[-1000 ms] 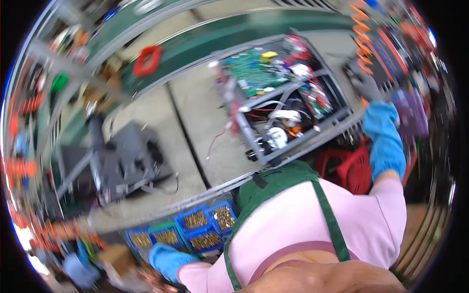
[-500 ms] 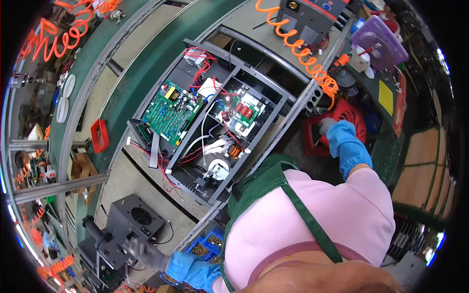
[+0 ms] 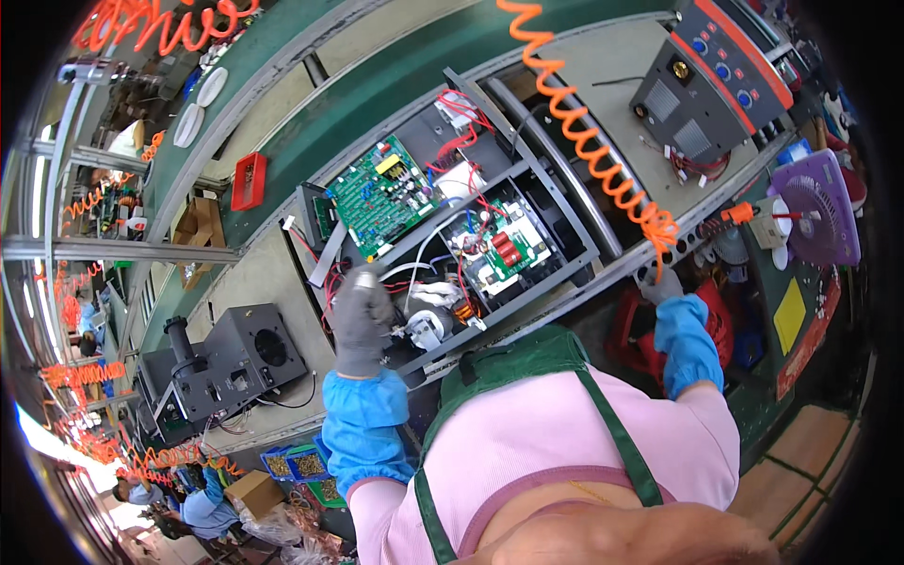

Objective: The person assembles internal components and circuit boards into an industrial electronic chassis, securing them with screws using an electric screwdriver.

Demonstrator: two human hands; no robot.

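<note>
My left hand (image 3: 363,325), in a grey glove, is over the near left end of an open metal chassis (image 3: 527,318). Its fingers are curled together beside loose wires and a white round part (image 3: 426,330); what they hold, if anything, is hidden. A large green circuit board (image 3: 381,198) and a smaller board with red components (image 3: 506,247) sit in the chassis. My right hand (image 3: 661,285), also gloved, is at the rail edge just below the end of an orange coiled hose (image 3: 603,165). Those fingers are bent, and whatever is in them is hidden.
Beneath my right hand is a red bin (image 3: 636,330). A black housing with a fan opening (image 3: 250,353) stands left of the chassis, and a finished-looking machine (image 3: 706,80) at far right. Blue trays of small parts (image 3: 306,463) and a purple fan (image 3: 819,207) flank the bench.
My left hand has moved from the black housing to the chassis end. The right hand has risen from the red bin to the rail edge by the hose. The view has turned.
</note>
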